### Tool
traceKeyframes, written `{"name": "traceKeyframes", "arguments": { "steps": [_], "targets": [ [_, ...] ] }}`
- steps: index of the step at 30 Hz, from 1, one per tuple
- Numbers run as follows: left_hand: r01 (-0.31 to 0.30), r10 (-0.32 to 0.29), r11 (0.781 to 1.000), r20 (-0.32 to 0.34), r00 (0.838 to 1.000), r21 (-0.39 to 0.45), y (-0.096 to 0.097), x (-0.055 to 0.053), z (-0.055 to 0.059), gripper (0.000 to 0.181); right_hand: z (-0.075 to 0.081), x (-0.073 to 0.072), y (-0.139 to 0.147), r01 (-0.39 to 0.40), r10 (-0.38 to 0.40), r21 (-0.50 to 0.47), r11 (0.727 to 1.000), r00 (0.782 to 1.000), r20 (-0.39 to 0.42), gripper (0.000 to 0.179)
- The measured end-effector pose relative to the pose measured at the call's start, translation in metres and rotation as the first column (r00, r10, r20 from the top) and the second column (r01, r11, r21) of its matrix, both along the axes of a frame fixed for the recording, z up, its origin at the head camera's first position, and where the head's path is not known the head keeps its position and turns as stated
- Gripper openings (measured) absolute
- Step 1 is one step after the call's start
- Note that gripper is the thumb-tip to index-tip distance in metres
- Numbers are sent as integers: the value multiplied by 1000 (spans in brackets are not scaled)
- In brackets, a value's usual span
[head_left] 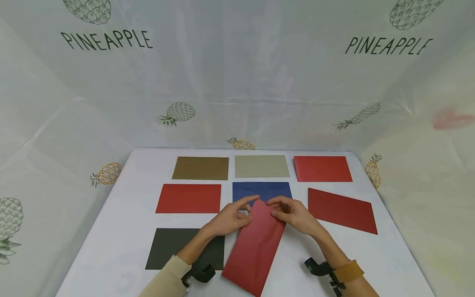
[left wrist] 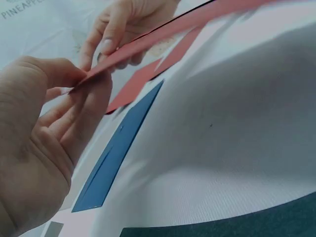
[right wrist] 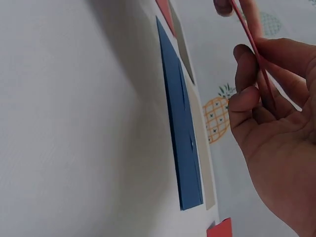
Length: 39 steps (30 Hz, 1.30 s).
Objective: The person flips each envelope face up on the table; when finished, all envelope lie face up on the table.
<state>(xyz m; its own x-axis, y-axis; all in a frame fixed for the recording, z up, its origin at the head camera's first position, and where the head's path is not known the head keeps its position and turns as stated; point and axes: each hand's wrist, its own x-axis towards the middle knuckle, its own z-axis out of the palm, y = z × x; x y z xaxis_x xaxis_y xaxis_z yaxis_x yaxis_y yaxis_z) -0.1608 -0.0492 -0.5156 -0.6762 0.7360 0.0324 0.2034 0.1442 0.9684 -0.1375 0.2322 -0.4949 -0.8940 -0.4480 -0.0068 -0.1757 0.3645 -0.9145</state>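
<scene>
Both hands hold a red paper envelope (head_left: 256, 247) by its far end, over the front middle of the table. My left hand (head_left: 231, 218) pinches its left edge between thumb and fingers. My right hand (head_left: 293, 212) pinches the right edge near the top corner. In the left wrist view the envelope (left wrist: 148, 42) appears edge-on, raised above the table, with the left thumb on one face and fingers on the other. The right wrist view shows it as a thin red strip (right wrist: 252, 42) between the right thumb and fingers. A blue envelope (head_left: 261, 189) lies just beyond the hands.
On the white table (head_left: 122, 231) lie several flat paper pieces: brown (head_left: 200, 168), beige (head_left: 261, 166), red at back right (head_left: 323, 168), red at left (head_left: 189, 199), dark red at right (head_left: 343, 210) and dark green (head_left: 170, 247) beneath the left forearm. A pineapple-print sheet (head_left: 237, 74) hangs behind.
</scene>
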Motion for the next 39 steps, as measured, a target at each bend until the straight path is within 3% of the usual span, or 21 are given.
{"name": "traceKeyframes", "arguments": {
  "steps": [5,8,11,18,21,24,27,30,33,35,39],
  "targets": [
    [-62,61,997,14,998,35,-3,-1,-2,65,-6,4,8,97,-97,17,995,995,-10,33],
    [-148,149,986,-2,989,80,-5,-1,-3,67,-7,9,13,140,-140,-2,990,990,8,40],
    [-251,254,956,0,967,152,-8,-1,-4,69,-9,13,18,135,-133,-33,990,989,60,48],
    [-427,414,866,104,904,261,-12,-2,-3,72,-10,23,21,-13,34,-139,990,988,149,53],
    [-477,451,835,156,879,274,-12,-1,-4,70,-10,25,20,-20,38,-126,992,989,144,52],
    [-512,486,825,162,859,240,-14,1,-6,61,-12,26,20,10,-1,-77,997,993,118,51],
    [-524,516,831,95,851,186,-19,3,-8,45,-12,26,24,56,-54,-20,998,994,95,46],
    [-489,495,863,-23,868,125,-26,5,-9,37,-12,25,29,92,-94,27,995,992,79,39],
    [-391,394,919,-160,905,50,-32,9,-8,42,-12,23,35,112,-115,66,992,992,52,33],
    [-324,309,946,-246,919,-23,-35,11,-7,50,-11,21,39,119,-122,96,988,992,21,31],
    [-255,184,955,-372,910,-152,-36,14,-7,70,-12,18,43,119,-113,137,983,992,-52,28]
  ]
}}
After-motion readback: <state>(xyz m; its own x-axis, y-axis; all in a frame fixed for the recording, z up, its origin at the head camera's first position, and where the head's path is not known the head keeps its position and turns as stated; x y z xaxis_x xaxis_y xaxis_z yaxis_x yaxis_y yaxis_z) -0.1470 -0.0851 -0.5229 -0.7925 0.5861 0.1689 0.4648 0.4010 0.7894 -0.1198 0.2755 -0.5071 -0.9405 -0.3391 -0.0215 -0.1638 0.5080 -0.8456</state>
